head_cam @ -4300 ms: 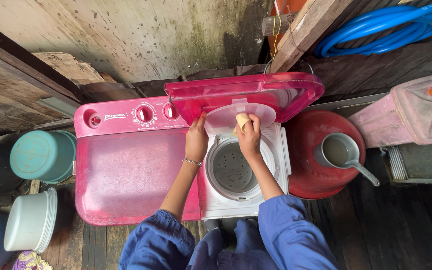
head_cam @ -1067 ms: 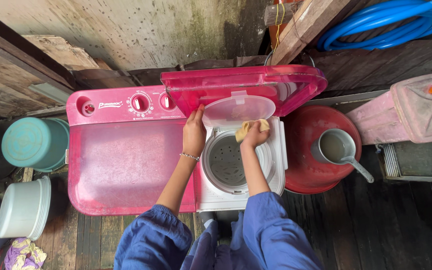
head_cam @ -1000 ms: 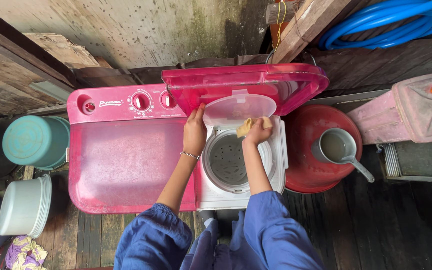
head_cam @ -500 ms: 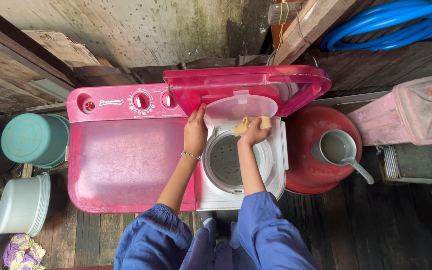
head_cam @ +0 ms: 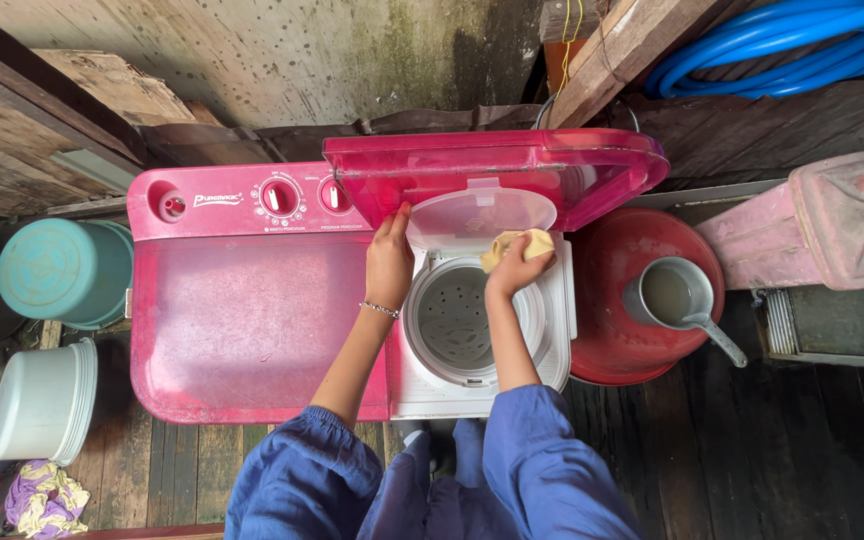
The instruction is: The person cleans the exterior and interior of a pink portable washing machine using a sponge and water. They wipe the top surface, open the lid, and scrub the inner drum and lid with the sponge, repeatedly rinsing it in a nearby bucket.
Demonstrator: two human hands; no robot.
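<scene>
A pink twin-tub washing machine (head_cam: 242, 310) stands in front of me, its right-hand pink lid (head_cam: 497, 175) raised. My left hand (head_cam: 390, 262) holds up the clear inner cover (head_cam: 482, 212) at its left edge. My right hand (head_cam: 519, 267) is closed on a yellow cloth (head_cam: 512, 243), pressed against the lower edge of that cover, above the white perforated spin drum (head_cam: 457, 318). Both arms wear blue sleeves.
A red basin (head_cam: 652, 300) with a metal dipper (head_cam: 677, 300) in it sits to the right, beside a pink container (head_cam: 822, 220). A teal bucket (head_cam: 52, 272) and a white bucket (head_cam: 37, 400) stand to the left. Coiled blue hose (head_cam: 782, 40) hangs at the top right.
My right hand with the yellow cloth has shifted slightly along the clear cover's lower edge. My left hand has stayed on the cover.
</scene>
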